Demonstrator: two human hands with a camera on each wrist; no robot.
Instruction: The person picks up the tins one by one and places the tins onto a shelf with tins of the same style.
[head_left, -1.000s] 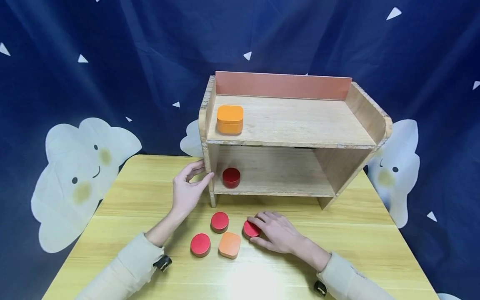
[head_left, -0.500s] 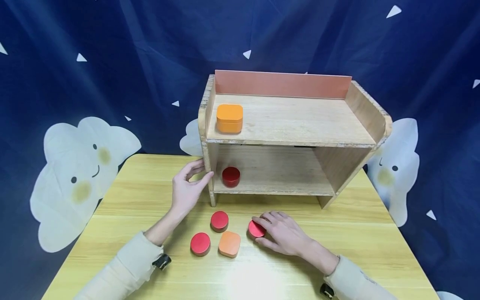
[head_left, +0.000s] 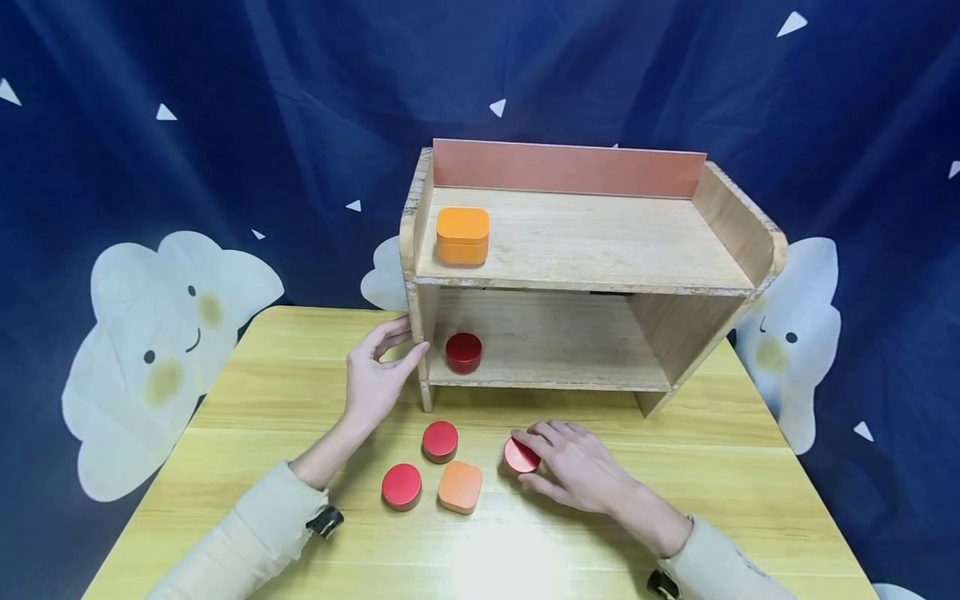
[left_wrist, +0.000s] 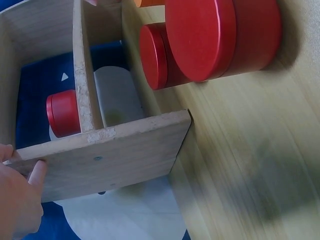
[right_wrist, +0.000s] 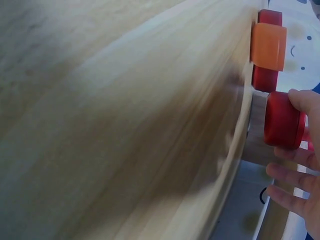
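Right grip [head_left: 579, 470] pinches red tin [head_left: 521, 457]; left grip [head_left: 372, 380] holds wooden shelf [head_left: 592, 237]

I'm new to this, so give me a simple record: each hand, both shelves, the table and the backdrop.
Left hand: grips wooden side panel
Right hand: holds first red tin
Upper shelf: first orange box
Lower shelf: second red tin
Table: third red tin, fourth red tin, second orange box
Backdrop: dark blue, with pale clouds
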